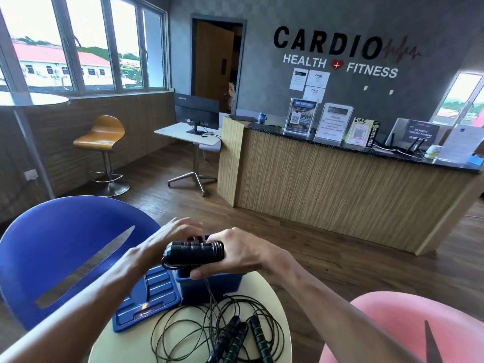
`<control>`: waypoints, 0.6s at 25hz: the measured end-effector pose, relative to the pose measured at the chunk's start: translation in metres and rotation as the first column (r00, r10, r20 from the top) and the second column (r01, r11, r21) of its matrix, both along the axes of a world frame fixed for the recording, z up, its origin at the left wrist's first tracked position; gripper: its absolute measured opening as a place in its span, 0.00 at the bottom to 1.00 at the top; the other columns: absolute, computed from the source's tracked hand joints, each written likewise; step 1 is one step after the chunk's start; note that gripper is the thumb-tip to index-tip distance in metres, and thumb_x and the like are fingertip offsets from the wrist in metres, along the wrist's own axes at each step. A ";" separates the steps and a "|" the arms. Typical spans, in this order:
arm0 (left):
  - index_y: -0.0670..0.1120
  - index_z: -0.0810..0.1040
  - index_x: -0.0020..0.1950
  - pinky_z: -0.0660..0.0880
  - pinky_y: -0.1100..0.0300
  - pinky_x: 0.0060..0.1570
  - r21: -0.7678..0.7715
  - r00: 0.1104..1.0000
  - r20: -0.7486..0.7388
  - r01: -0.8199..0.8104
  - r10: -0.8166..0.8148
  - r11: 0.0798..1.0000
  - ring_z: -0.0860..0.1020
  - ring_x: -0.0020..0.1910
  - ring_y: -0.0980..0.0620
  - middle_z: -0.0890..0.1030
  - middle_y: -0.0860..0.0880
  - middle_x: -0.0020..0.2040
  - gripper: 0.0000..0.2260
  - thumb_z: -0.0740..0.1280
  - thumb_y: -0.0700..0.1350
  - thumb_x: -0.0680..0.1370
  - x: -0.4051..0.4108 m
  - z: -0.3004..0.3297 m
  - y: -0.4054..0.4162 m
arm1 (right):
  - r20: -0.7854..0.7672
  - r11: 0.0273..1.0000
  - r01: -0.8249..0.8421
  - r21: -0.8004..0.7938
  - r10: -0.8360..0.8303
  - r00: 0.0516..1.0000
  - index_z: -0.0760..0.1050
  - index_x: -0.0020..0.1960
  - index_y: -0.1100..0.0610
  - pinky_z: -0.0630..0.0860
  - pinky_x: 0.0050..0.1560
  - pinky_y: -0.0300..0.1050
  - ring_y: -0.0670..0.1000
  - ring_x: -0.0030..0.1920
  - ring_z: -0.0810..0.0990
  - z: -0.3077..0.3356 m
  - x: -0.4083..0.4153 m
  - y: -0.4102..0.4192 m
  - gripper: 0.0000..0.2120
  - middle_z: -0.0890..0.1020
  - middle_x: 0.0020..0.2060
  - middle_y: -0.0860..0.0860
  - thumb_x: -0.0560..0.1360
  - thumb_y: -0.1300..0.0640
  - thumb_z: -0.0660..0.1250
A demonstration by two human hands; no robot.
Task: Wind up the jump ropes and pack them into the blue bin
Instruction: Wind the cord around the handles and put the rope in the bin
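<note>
Plainly the right hand (235,254) has its grip clenched round the paired black handles (193,252) above the blue bin (225,280) while the left hand (172,233), fingers spread, feeds the thin cord (209,289), which looks light, springy and prone to uncoiling unless pinned against the stiff handles.

The handles (194,252) held in the hands are black, wound with black cord. On the cream table (272,305), the bin (209,284) and its ribbed lid (146,299) at the left edge are blue. Loose ropes (199,328) near the front edge are black, their handles (258,336) black with green bands. The chair (65,247) is blue with a grey stripe, another (392,326) pink. The counter (327,184) is tan, finely striped, with a speckled black top.
</note>
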State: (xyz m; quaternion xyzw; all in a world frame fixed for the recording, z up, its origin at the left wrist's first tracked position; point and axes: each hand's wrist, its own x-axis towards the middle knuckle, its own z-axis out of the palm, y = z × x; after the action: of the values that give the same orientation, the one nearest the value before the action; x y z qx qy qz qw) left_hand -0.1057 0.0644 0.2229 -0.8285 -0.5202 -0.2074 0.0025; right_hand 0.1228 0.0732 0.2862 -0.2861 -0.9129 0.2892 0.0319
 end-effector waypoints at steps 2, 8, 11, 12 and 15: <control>0.53 0.81 0.37 0.76 0.58 0.52 0.117 0.992 -0.121 0.051 -0.037 0.992 0.82 0.55 0.49 0.85 0.53 0.40 0.13 0.62 0.59 0.72 0.006 0.015 0.005 | 0.039 0.999 -0.015 -0.039 0.016 0.999 0.80 0.50 0.46 0.79 0.52 0.49 0.45 0.46 0.82 -0.003 0.003 0.001 0.23 0.84 0.42 0.44 0.66 0.30 0.73; 0.50 0.76 0.29 0.69 0.61 0.51 0.251 0.854 -0.521 0.150 0.002 0.956 0.78 0.33 0.52 0.75 0.55 0.28 0.16 0.63 0.54 0.74 0.034 0.058 -0.010 | 0.240 0.999 -0.037 0.037 0.027 0.970 0.66 0.71 0.38 0.75 0.60 0.50 0.49 0.58 0.78 -0.009 -0.001 0.007 0.39 0.81 0.57 0.45 0.65 0.26 0.70; 0.50 0.74 0.25 0.62 0.58 0.48 0.315 0.780 -0.606 0.052 0.159 0.948 0.74 0.23 0.53 0.74 0.55 0.24 0.12 0.76 0.44 0.64 0.056 0.071 -0.020 | 0.268 0.962 0.036 0.270 -0.111 0.957 0.68 0.71 0.38 0.72 0.52 0.46 0.54 0.59 0.79 -0.012 -0.002 0.014 0.38 0.82 0.59 0.49 0.66 0.28 0.72; 0.51 0.75 0.27 0.61 0.58 0.48 0.324 0.781 -0.590 -0.003 0.204 0.946 0.75 0.24 0.53 0.76 0.55 0.25 0.11 0.76 0.44 0.64 0.067 0.073 -0.027 | 0.245 0.933 0.065 0.355 -0.160 0.956 0.70 0.70 0.39 0.72 0.51 0.48 0.55 0.58 0.80 -0.012 -0.001 0.018 0.36 0.83 0.58 0.51 0.66 0.29 0.72; 0.50 0.77 0.47 0.66 0.56 0.54 0.217 0.840 -0.395 -0.308 0.372 0.926 0.81 0.45 0.49 0.82 0.51 0.44 0.05 0.65 0.51 0.77 0.094 0.068 -0.047 | 0.167 0.835 0.177 0.520 -0.303 0.938 0.73 0.67 0.41 0.75 0.52 0.49 0.57 0.56 0.82 -0.015 -0.002 0.030 0.31 0.84 0.55 0.53 0.69 0.31 0.71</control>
State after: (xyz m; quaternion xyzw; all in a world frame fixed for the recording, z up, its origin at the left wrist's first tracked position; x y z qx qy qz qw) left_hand -0.0112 0.0177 0.2909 -0.7455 -0.6291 -0.0532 0.2138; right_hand 0.1203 0.1030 0.2715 -0.4144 -0.9096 0.0008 0.0292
